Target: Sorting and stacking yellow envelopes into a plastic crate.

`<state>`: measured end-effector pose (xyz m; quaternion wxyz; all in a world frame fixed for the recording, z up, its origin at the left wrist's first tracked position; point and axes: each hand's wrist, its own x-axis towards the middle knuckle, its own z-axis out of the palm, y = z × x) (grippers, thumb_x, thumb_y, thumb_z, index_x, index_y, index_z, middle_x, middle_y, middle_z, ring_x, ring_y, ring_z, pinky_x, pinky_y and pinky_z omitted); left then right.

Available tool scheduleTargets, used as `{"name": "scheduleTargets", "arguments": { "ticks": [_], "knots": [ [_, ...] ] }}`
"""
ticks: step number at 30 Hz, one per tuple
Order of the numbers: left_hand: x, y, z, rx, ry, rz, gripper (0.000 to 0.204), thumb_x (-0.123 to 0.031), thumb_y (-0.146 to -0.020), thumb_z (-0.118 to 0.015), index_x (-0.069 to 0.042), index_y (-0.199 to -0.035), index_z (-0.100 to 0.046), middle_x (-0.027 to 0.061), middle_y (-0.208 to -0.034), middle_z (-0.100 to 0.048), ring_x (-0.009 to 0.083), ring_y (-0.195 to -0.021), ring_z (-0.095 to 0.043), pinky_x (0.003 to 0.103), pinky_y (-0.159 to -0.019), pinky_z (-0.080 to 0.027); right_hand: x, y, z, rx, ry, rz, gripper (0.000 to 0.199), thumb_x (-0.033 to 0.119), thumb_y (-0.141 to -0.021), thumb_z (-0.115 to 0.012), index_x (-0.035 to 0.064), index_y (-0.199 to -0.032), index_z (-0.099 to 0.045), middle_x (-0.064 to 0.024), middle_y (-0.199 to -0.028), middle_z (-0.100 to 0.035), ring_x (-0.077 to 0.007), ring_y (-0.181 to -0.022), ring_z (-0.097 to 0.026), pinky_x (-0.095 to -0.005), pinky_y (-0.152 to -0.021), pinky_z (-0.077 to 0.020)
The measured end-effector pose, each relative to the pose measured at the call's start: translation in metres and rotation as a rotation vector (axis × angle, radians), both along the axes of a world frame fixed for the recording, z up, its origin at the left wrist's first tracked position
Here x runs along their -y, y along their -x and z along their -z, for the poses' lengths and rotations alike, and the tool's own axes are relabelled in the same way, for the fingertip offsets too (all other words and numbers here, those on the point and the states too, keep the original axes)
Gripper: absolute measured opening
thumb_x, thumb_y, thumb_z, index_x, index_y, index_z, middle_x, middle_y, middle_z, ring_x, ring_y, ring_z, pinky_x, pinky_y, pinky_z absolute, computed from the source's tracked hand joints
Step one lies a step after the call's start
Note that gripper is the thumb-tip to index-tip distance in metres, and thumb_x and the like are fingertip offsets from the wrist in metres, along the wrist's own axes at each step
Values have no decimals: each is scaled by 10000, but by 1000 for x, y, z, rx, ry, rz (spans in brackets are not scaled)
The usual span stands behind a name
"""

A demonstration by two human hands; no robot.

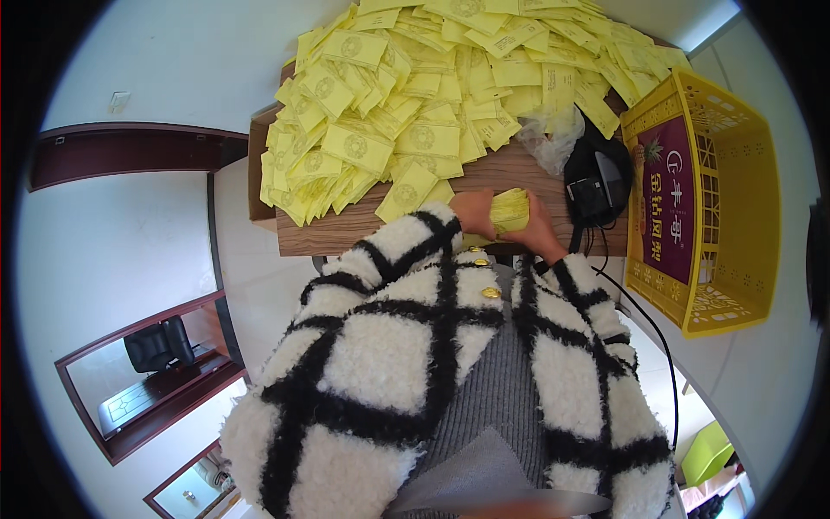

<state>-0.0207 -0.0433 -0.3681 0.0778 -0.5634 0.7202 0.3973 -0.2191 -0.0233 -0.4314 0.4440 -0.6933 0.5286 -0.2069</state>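
Observation:
At the near edge of the wooden table [346,232], a stack of yellow packets [510,210] is gripped between my two hands. My left hand [475,214] closes on the stack's left side, its fingers partly hidden. Around the right side wraps my right hand [538,232]. Just left of my left hand, a loose yellow packet [406,192] lies on the wood. Beyond it a big heap of printed yellow packets [415,95] covers most of the tabletop.
To the right stands a yellow plastic crate [731,199] tipped on its side. A clear plastic bag [553,143] and a black bag [596,169] with a dark device sit beside the heap, a black cable [644,316] trailing down. A cardboard box [261,164] adjoins the table's left edge.

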Motion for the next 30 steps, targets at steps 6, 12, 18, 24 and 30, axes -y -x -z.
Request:
{"name": "scheduleTargets", "arguments": {
  "ticks": [6,12,18,24,30],
  "knots": [
    [4,5,-20,115,482,-24,549,-288,-565,-785,-31,-946,-484,164,-794,-616,328,-783,-631,432,-679,-495,12,-5,-32,127,57,109,1045,328,-547,-867,-4,-1377,-326,-221,-1235,-485,-373,-1145,-472,-433,-983,-376],
    [5,8,-7,247,528,30,600,-222,-548,-773,-74,-1051,-481,88,-955,-557,263,-929,-565,380,-765,-460,13,-3,-15,316,19,209,807,328,-810,-682,-22,-1415,-278,-207,-1345,-405,-313,-1267,-382,-372,-1061,-293],
    [1,8,-8,212,576,19,718,-247,-528,-797,-81,-1148,-473,79,-993,-543,259,-945,-553,392,-774,-457,22,-10,3,660,-278,347,567,320,-1010,-357,-32,-1439,-242,-165,-1467,-305,-252,-1358,-280,-316,-1111,-197],
    [2,9,-8,223,522,6,751,-270,-520,-811,-85,-1164,-472,83,-1005,-541,262,-956,-551,391,-793,-458,31,-21,9,742,-352,312,556,346,-1032,-273,-20,-1448,-242,-136,-1485,-290,-222,-1371,-261,-290,-1118,-180],
    [4,9,-9,243,478,-5,746,-271,-529,-811,-87,-1168,-472,87,-1012,-545,269,-965,-556,402,-794,-466,30,-27,15,733,-329,360,546,387,-1036,-236,35,-1450,-288,-79,-1437,-363,-169,-1313,-336,-281,-1094,-230]
  ]
}}
